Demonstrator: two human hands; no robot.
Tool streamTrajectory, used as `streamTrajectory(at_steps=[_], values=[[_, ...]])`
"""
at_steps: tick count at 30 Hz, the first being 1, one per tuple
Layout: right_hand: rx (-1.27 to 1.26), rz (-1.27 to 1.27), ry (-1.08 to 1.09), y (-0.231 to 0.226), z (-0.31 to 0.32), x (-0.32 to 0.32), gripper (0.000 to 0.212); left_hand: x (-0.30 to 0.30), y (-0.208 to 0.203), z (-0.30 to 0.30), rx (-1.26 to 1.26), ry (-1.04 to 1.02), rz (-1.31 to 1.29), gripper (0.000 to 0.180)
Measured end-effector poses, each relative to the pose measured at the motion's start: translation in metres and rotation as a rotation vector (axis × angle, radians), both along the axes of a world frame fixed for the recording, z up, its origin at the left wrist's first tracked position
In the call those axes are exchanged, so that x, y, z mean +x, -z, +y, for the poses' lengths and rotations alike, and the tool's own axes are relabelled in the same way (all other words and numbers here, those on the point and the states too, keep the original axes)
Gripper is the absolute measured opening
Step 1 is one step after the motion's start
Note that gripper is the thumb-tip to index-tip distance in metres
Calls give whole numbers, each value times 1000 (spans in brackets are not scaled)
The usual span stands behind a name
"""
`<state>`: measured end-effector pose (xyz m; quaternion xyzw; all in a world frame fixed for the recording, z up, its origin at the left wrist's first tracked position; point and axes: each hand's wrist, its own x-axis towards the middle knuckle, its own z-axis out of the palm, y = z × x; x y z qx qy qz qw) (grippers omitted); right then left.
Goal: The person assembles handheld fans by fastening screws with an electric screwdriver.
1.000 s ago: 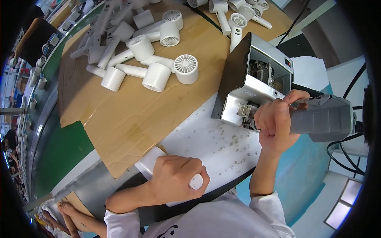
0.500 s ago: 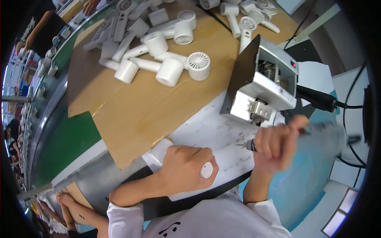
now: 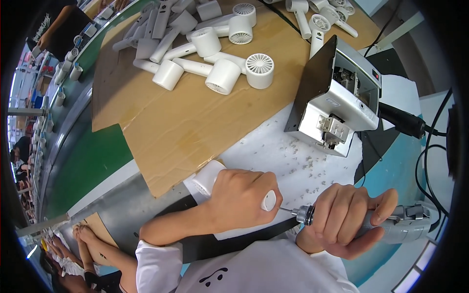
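My left hand [image 3: 242,195] is wrapped round the handle of a white handheld fan [image 3: 208,177]. The fan's round head shows to the left of my fist, and the handle's end pokes out on the right. In my right hand [image 3: 342,219] is a grey electric screwdriver [image 3: 410,227], lying nearly level with its bit pointing left. The bit's tip reaches the handle's end; whether a screw sits between them is too small to tell. Under the hands lies a white sheet [image 3: 264,146] strewn with small dark bits that look like screws.
A screw feeder machine [image 3: 320,97] stands beyond my right hand, with black cables at its right. Several white handheld fans [image 3: 223,76] lie piled on brown cardboard [image 3: 181,132]. Along the left runs a green conveyor [image 3: 93,161], with other people beside it.
My right hand has brought the screwdriver down and left from near the feeder, so its bit meets the fan's handle end. The left hand keeps its grip on the fan.
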<state>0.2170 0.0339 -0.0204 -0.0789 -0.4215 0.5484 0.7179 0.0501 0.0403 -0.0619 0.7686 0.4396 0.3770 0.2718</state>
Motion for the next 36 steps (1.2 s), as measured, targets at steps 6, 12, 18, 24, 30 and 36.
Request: streamTrajectory(at_steps=[6,12,18,24,30,36], values=[[12,-10,44,0,1,-11,24,-2,3,-2,-46,22,13,17],[28,33,69,4,0,-15,27,-2,4,-2,-78,41,25,18],[82,13,31,15,2,-14,32,-2,3,0,-102,18,22,17],[168,47,-65,12,5,-10,28,-9,-11,-3,-155,11,55,17],[59,-178,248,15,25,68,38,-143,-2,26,-21,-751,579,16],[139,-579,442,7,57,69,37,-263,46,54,-9,-943,931,31]])
